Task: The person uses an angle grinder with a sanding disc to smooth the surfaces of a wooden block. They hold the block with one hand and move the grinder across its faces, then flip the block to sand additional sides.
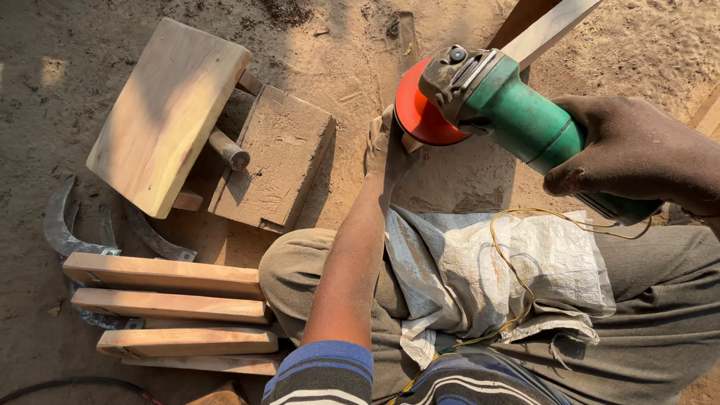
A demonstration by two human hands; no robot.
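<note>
While right hand holds green grinder, left hand steadies wooden strip

Open sand lies to your far left and ahead, free for a hand to pass. On your near left a wooden stool, a grey block just beside it, stacked wood slats and curved metal blades crowd the ground. A long plank blocks the way ahead on your right, and a yellow cord trails across your lap.
</note>
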